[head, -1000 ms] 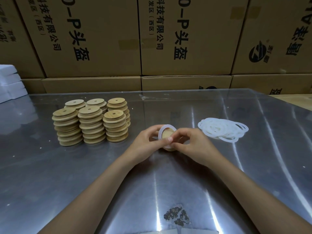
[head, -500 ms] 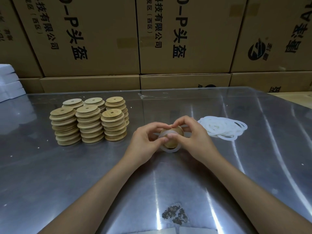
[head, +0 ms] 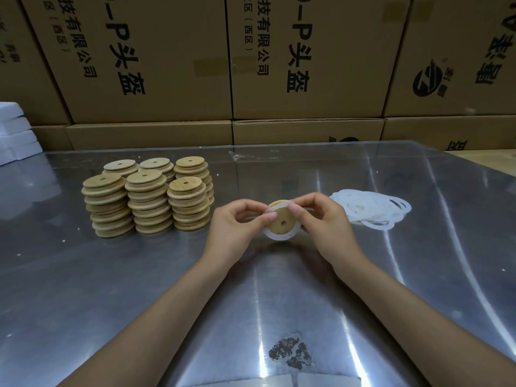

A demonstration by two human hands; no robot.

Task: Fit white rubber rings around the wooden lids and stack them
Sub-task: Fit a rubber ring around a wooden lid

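Note:
A round wooden lid (head: 281, 222) with a small centre hole is held on edge just above the metal table (head: 139, 275), its face towards me. A white rubber ring (head: 282, 236) loops around it, hanging loose below the lid's lower edge. My left hand (head: 237, 227) pinches the ring and lid at the upper left. My right hand (head: 321, 222) pinches them at the upper right, thumb on the lid's face. Several stacks of wooden lids (head: 145, 199) stand to the left. A pile of white rings (head: 371, 208) lies to the right.
Large printed cardboard boxes (head: 279, 65) wall off the table's far edge. White foam blocks (head: 14, 132) sit at the far left. A dark scuffed patch (head: 290, 353) marks the table near me.
The lid has turned to face me, and the ring has been worked down around it. Both hands have shifted slightly upward on the lid's top edge.

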